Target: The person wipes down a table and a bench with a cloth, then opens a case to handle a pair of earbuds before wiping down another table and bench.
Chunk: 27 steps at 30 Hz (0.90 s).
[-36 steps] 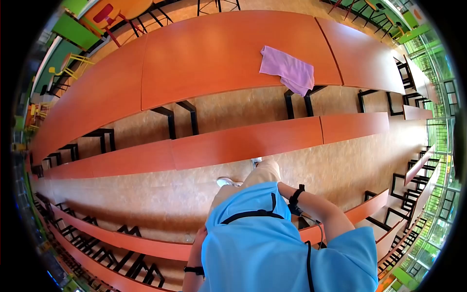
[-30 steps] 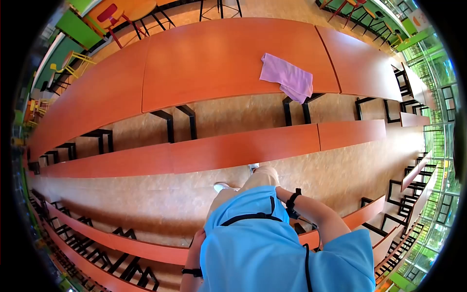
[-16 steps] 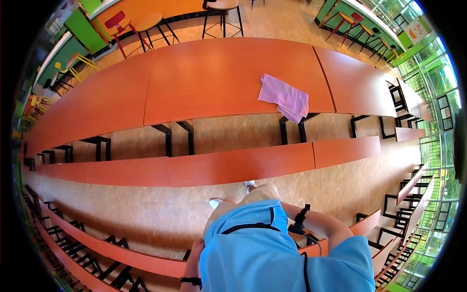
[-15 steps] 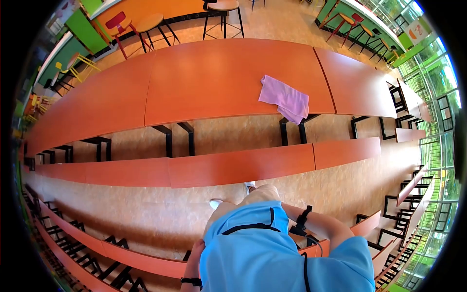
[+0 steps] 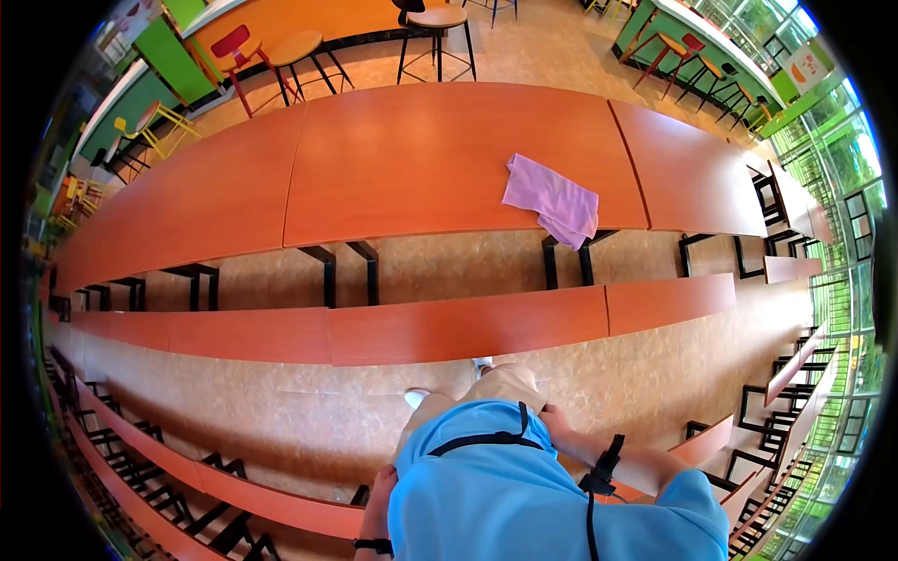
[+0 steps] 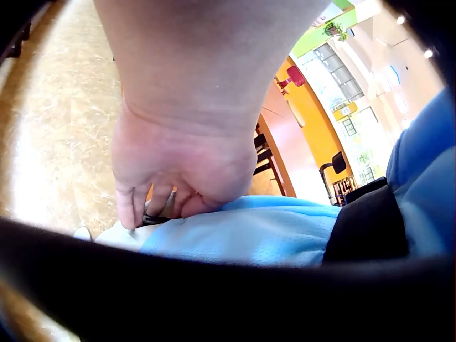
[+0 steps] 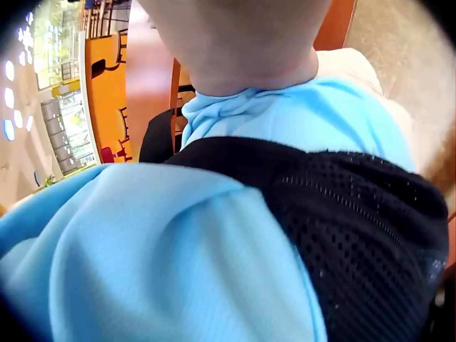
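Note:
In the head view my left hand (image 5: 383, 481) is low beside the blue shirt (image 5: 496, 486). The left wrist view shows this hand (image 6: 182, 167) with its fingers bent down at the shirt's hem, a thin dark loop visible among them. My right hand (image 5: 555, 424) is at the hip, against the shirt's other side. In the right wrist view the fingers are hidden behind bunched blue fabric (image 7: 249, 107), so I cannot tell what they hold. A lilac cloth (image 5: 552, 198) lies on the long orange-brown table (image 5: 402, 168), one corner over its near edge.
A long bench (image 5: 468, 323) runs between me and the table. More benches (image 5: 281, 500) stand behind me. Beyond the table are stools (image 5: 438, 21) and a red chair (image 5: 231, 42). A black mesh bag (image 7: 356, 221) hangs against the shirt.
My right hand has come into sight at the hip, its forearm shifting right and back. The table and cloth sit lower in view as the head tilts up. The left hand stays at the side.

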{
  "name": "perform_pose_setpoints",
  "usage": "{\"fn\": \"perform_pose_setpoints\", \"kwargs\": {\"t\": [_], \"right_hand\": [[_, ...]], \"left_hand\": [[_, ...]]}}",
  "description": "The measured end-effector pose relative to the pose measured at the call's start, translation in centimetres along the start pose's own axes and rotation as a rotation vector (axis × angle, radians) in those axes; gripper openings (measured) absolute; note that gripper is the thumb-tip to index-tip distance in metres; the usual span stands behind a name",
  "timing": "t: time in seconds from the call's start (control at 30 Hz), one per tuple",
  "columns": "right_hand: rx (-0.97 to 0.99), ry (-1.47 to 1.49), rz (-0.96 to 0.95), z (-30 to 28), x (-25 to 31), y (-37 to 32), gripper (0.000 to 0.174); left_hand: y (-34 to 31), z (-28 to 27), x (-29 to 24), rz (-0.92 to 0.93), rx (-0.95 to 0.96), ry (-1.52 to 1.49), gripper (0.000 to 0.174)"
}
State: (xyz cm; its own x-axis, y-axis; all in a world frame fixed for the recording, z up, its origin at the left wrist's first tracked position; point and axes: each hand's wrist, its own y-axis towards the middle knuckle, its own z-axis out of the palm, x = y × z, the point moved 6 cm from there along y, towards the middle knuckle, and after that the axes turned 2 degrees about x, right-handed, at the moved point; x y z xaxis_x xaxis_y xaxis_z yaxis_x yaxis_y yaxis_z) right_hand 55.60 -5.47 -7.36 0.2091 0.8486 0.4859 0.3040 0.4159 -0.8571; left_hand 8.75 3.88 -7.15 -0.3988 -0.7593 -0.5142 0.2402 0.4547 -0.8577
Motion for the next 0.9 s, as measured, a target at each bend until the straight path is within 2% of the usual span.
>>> {"fn": "perform_pose_setpoints", "kwargs": {"t": [0.07,0.17,0.27,0.37,0.47,0.57,0.67,0.77,0.9], "right_hand": [[-0.063,0.191,0.050,1.0,1.5,-2.5,0.040],[-0.012,0.019,0.074,0.8,2.3,-3.1,0.036],[0.073,0.286,0.112,0.7,-0.8,-1.7,0.033],[-0.012,0.168,0.057,0.5,-0.9,-1.9,0.044],[-0.128,0.069,0.036,-0.5,0.5,-3.2,0.044],[-0.399,0.025,-0.009,-1.5,2.4,-5.7,0.044],[-0.375,0.236,0.130,-2.4,-0.3,-4.4,0.045],[-0.252,0.422,0.239,-2.6,-0.4,-4.6,0.040],[-0.213,0.404,0.221,-3.7,1.7,-6.1,0.040]], "left_hand": [[-1.0,0.2,-1.3,-0.015,-0.017,0.045,0.035],[-0.8,0.0,-1.6,-0.051,-0.061,0.150,0.036],[-0.2,-0.2,-1.3,-0.016,-0.070,0.209,0.036],[-0.4,0.3,-1.7,-0.003,-0.099,0.187,0.035],[0.9,-0.2,0.7,0.006,-0.091,0.169,0.033],[1.1,0.0,0.1,-0.003,-0.110,0.240,0.032],[0.4,1.1,-1.9,0.047,-0.128,0.194,0.035],[1.7,1.1,-1.2,0.001,-0.127,0.285,0.033],[2.2,2.1,-1.4,0.007,-0.122,0.235,0.034]]}}
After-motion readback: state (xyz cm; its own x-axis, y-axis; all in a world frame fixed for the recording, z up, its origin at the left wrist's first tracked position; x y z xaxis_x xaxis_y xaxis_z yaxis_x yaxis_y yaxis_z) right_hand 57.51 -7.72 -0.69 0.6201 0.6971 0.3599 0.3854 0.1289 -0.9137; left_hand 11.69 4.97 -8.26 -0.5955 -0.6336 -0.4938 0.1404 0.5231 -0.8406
